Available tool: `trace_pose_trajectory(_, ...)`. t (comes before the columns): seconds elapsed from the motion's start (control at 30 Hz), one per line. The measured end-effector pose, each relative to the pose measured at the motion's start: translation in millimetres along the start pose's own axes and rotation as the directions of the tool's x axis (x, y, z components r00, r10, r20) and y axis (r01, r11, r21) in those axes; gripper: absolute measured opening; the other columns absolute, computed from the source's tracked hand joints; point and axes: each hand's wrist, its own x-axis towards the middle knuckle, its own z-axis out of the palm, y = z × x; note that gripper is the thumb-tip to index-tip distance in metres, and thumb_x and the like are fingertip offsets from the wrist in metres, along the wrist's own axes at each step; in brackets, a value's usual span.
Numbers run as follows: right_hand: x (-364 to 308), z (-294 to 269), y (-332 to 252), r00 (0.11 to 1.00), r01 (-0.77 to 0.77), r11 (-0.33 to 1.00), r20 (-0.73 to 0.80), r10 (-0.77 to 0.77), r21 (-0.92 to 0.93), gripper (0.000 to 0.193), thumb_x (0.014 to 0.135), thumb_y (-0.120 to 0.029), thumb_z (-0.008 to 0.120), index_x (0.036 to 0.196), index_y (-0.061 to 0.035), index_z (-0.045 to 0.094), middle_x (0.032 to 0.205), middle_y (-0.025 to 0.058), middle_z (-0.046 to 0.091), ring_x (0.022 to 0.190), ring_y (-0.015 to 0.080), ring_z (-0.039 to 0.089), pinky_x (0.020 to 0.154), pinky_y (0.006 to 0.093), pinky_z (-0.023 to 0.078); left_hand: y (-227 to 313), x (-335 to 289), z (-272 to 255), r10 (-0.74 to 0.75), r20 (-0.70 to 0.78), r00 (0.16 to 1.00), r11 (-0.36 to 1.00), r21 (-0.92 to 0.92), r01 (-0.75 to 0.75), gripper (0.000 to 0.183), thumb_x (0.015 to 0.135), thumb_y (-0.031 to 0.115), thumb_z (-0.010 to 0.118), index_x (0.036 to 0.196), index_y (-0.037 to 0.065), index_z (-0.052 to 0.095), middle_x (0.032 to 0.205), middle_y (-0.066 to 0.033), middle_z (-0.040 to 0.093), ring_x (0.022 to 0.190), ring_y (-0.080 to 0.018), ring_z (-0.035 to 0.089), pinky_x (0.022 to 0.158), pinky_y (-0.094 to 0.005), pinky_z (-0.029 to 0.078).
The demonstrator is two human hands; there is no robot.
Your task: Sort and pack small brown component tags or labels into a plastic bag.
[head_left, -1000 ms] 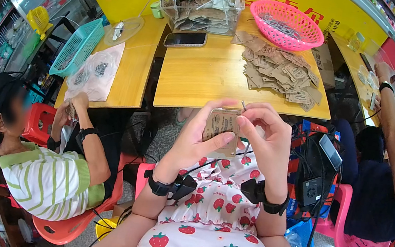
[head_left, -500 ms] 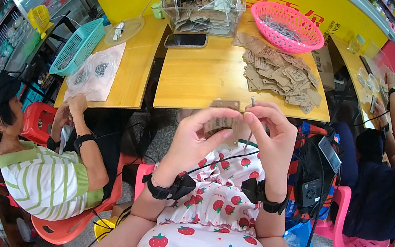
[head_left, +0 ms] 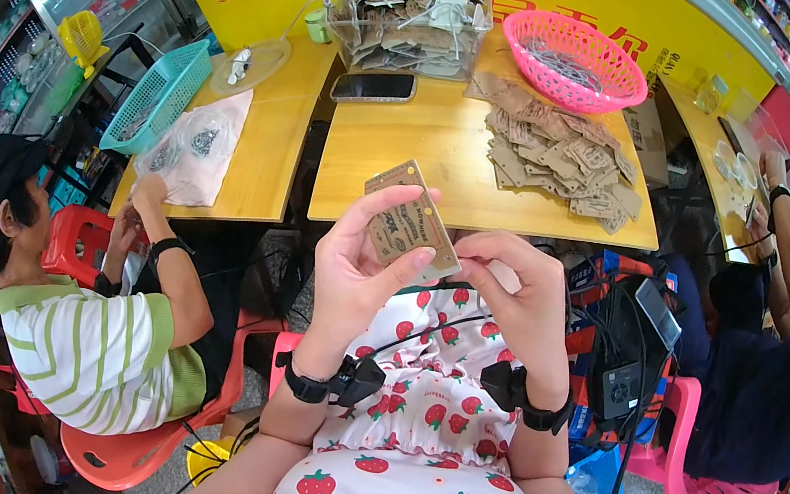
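My left hand (head_left: 362, 263) holds a brown cardboard tag (head_left: 408, 224) tilted up above my lap, thumb on its printed face and fingers behind. Small holes show near its corners. My right hand (head_left: 520, 290) is closed in a pinch at the tag's lower right corner. A bit of thin grey cord (head_left: 506, 277) shows by these fingers; most of it is hidden. On the table beyond lies a heap of similar cardboard tags (head_left: 569, 155). Behind the heap, a pink basket (head_left: 622, 92) holds a tangle of grey cords (head_left: 564, 66).
A clear bin (head_left: 402, 51) full of tags stands at the back, with a phone (head_left: 374, 87) before it. To the left a co-worker (head_left: 88, 345) sits at a table with a teal basket (head_left: 159, 93). Another person (head_left: 757, 399) sits to the right. A bag with devices (head_left: 618, 349) hangs beside me.
The tag has moved left and turned so its printed face shows clearly. My right hand has lowered, bringing its pinch from the upright cord end to the tag's corner.
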Motion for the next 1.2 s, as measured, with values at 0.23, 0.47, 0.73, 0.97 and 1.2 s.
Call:
trace_pose_trajectory(0.23,0,-1,1,0.988,0.155,0.980,0.027,-0.153,-0.121,0.016,0.077,0.006,0.065,0.092,0.0012,0.064,0.086,0.0100,0.062,0.077,0.0214,0.062,0.067,0.0286,0.049,-1,-2,0,-0.020,0.000,1.000,1.000,-0.020,0.020,0.052,0.080,-0.007,0.068,0.127,-0.004,0.047,0.127,-0.0158,0.054,0.110,-0.0177,0.057,0.096,-0.0313,0.047)
trace_pose_trajectory(0.47,0,-1,6,0.989,0.140,0.990,0.050,-0.138,-0.032,0.016,0.078,0.004,0.065,0.094,0.0009,0.062,0.085,0.0094,0.061,0.077,0.0205,0.059,0.068,0.0271,0.046,0,-3,-1,-0.014,0.024,1.000,0.999,-0.047,0.015,0.052,0.080,-0.007,0.068,0.127,-0.003,0.047,0.128,-0.0157,0.054,0.110,-0.0181,0.057,0.095,-0.0310,0.047)
trace_pose_trajectory(0.73,-5,3,14,0.993,-0.079,0.926,0.107,0.042,0.369,0.012,0.087,0.001,0.061,0.099,0.0045,0.061,0.090,0.0047,0.062,0.082,0.0086,0.056,0.070,0.0217,0.044,-3,-4,1,0.001,0.054,0.999,0.997,-0.076,0.003,0.053,0.080,-0.008,0.066,0.128,-0.003,0.045,0.129,-0.0161,0.053,0.111,-0.0183,0.057,0.095,-0.0307,0.047)
trace_pose_trajectory(0.97,-4,7,3,0.992,-0.108,0.939,-0.019,0.121,0.326,0.022,0.086,0.004,0.059,0.108,0.0036,0.063,0.092,0.0069,0.065,0.079,0.0090,0.060,0.070,0.0211,0.047,2,-1,9,0.005,-0.061,0.998,0.994,0.105,0.001,0.052,0.079,-0.005,0.068,0.127,-0.003,0.047,0.128,-0.0171,0.054,0.109,-0.0175,0.057,0.094,-0.0292,0.047)
trace_pose_trajectory(1.2,-2,6,6,0.998,-0.064,0.992,-0.011,0.066,0.110,0.010,0.085,0.005,0.060,0.094,0.0026,0.063,0.088,0.0058,0.066,0.082,0.0109,0.062,0.073,0.0231,0.049,-4,-3,8,-0.012,-0.051,0.999,0.985,0.174,0.021,0.049,0.080,-0.006,0.066,0.126,-0.004,0.048,0.128,-0.0153,0.054,0.110,-0.0176,0.056,0.094,-0.0297,0.047)
